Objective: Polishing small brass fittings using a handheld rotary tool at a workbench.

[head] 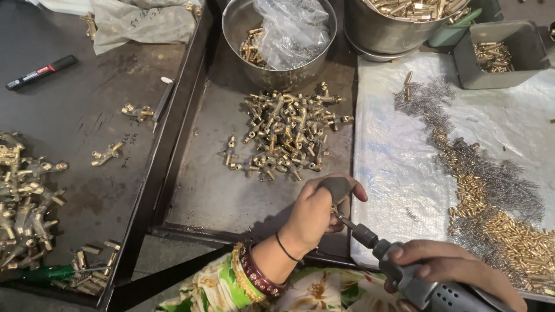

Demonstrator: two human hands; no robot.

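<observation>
**Driver bit meets a small brass fitting at the tray's near edge**

Nearest to us, our right hand (448,268) is clenched around the grey body of a powered screwdriver (416,283), its dark chuck and thin bit angled up and left toward our left hand (318,211). That left hand, with a dark finger cover on one fingertip, pinches a small brass fitting (334,209) between thumb and fingers; only a glint of brass shows, so we cannot say how it is turned, though the bit tip seems to touch it from the lower right. The fitting thus sits just past the fingertips, above the near rim of the dark metal tray (196,190).

Further up the tray lies a heap of assembled brass valve parts (286,136), with a steel bowl (277,40) holding a plastic bag behind it. To the right, a white plastic sheet (387,156) carries loose brass pins (497,225) and wire springs (491,173).

What could go wrong: the bit may skid off so small a part and strike the fingers holding it, since the pinch leaves little brass exposed. A loose hold could let the fitting spin or drop into the tray.
</observation>
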